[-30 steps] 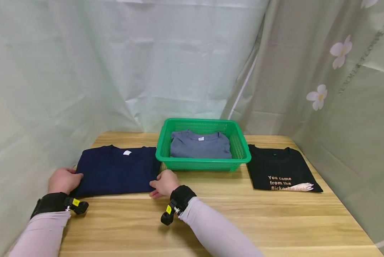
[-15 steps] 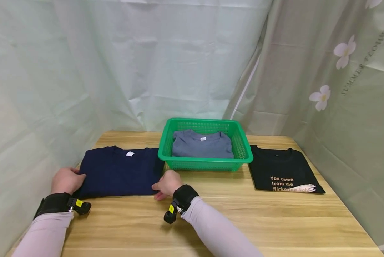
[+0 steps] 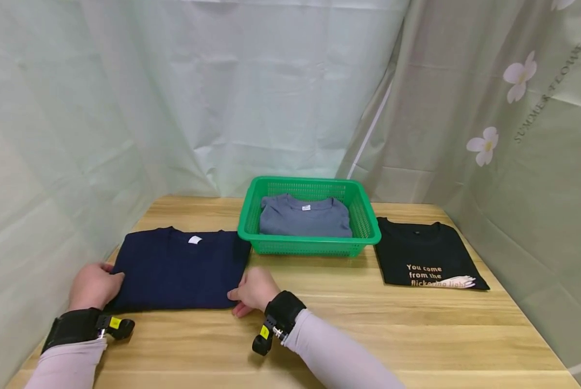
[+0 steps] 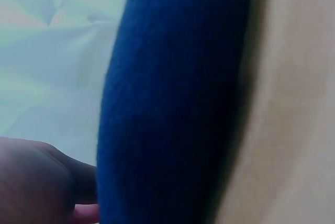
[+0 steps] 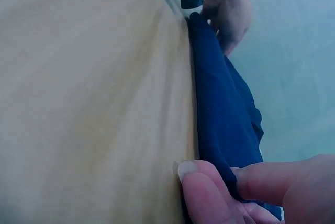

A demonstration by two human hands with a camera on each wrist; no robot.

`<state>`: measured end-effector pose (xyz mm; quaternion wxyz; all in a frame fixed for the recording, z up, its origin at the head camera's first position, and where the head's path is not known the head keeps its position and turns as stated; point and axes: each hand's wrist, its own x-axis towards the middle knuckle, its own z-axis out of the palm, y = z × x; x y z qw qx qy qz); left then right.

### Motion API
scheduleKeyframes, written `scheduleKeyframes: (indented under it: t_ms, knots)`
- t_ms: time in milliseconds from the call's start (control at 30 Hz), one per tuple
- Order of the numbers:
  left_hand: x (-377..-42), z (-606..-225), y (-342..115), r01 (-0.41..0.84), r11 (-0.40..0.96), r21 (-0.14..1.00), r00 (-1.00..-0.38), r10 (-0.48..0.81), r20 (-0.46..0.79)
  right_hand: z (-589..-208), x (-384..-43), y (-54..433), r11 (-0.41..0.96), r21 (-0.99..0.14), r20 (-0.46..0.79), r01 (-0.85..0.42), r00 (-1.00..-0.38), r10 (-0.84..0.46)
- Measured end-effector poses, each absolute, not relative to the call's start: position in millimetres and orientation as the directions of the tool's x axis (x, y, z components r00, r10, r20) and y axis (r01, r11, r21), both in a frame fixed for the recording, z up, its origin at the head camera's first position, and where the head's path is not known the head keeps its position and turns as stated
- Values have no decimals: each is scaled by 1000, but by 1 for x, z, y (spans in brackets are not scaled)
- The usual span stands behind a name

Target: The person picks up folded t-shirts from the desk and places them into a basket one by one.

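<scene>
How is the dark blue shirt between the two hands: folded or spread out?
Folded: the dark blue shirt forms a compact rectangle, its white label showing near the far edge and no sleeves spread out.

From here I see the left hand (image 3: 93, 287) and right hand (image 3: 256, 290) gripping opposite sides of a folded navy shirt (image 3: 178, 273), left of a green basket (image 3: 305, 247) holding a grey shirt (image 3: 304, 221).
</scene>
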<state>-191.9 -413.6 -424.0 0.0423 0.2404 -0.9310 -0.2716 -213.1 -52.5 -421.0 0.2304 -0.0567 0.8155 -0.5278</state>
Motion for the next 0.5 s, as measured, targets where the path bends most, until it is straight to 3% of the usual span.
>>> scheduleKeyframes:
  t_ms: [500]
  knots:
    - [-154,-425,-401,-529,670,520,-825,-550,-130,-427,-182,-43,415,-897,-324,153,-866,-381]
